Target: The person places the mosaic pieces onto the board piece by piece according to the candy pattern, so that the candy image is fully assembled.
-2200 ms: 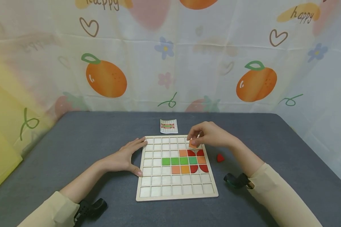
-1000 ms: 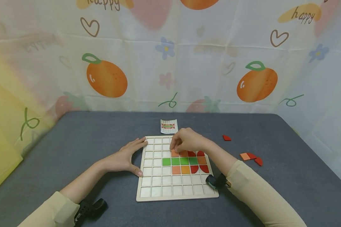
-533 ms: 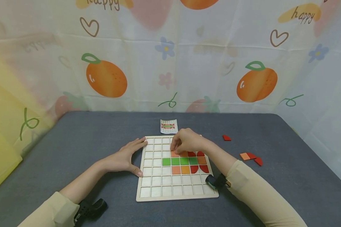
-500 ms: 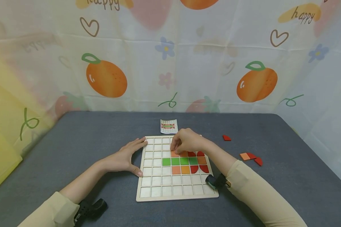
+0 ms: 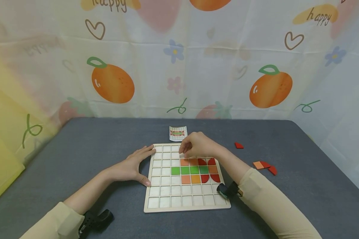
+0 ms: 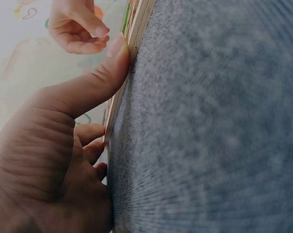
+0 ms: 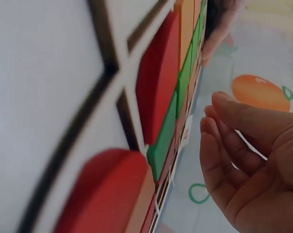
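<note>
A pale wooden grid board (image 5: pixel 173 200) lies on the dark table. My left hand (image 5: pixel 127 169) rests along its left edge, fingers spread and thumb near the lower part; in the left wrist view the thumb (image 6: pixel 100 80) touches the rim. Above the board's upper middle hovers my right hand (image 5: pixel 198 145), fingers bent loosely with nothing between them in the right wrist view. Just below it an orange square tile (image 5: pixel 184 162) sits in a cell. Green square tiles (image 5: pixel 184 170), more orange tiles (image 5: pixel 195 179) and red quarter-round tiles (image 5: pixel 204 179) fill nearby cells.
Behind the board lies a small printed pattern card (image 5: pixel 178 133). To the right are a loose red tile (image 5: pixel 238 145), an orange square (image 5: pixel 258 165) and two more red tiles, one of them the outer red piece (image 5: pixel 273 170). A patterned cloth (image 5: pixel 151 79) hangs behind the table.
My right hand carried an orange tile leftward from the board's upper right and set it in a cell. It has since let go and risen slightly. The left hand has stayed still.
</note>
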The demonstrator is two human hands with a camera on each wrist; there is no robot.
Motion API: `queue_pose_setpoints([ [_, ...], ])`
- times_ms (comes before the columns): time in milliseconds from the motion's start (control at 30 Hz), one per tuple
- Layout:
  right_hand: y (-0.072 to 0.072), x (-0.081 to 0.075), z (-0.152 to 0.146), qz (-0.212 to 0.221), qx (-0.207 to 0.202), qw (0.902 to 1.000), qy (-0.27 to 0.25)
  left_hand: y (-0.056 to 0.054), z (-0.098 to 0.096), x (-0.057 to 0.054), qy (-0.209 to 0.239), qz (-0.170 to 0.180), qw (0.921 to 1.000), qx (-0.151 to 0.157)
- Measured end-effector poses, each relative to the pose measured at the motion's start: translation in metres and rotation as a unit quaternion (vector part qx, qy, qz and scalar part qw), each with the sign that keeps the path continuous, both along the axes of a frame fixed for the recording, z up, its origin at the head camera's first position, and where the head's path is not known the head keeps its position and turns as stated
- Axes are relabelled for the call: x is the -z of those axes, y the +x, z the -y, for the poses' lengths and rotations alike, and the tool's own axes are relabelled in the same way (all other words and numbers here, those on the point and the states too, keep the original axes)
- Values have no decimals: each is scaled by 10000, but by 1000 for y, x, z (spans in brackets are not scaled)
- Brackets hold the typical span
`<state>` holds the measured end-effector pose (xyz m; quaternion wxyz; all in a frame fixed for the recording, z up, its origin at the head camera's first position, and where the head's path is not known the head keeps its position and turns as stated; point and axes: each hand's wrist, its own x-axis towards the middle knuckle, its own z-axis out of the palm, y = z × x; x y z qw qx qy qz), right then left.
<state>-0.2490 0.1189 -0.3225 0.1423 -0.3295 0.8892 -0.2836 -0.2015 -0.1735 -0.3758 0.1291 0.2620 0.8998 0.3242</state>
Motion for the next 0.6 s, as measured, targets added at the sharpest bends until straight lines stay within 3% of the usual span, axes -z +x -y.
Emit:
queue_pose_setpoints([
  [233, -4, -8, -11, -91, 74, 9999, -92, 0, 0, 0, 22, -13, 10000, 34],
  [600, -13, -11, -38, 111, 623, 9980, -60, 0, 0, 1, 29, 10, 10000, 27],
])
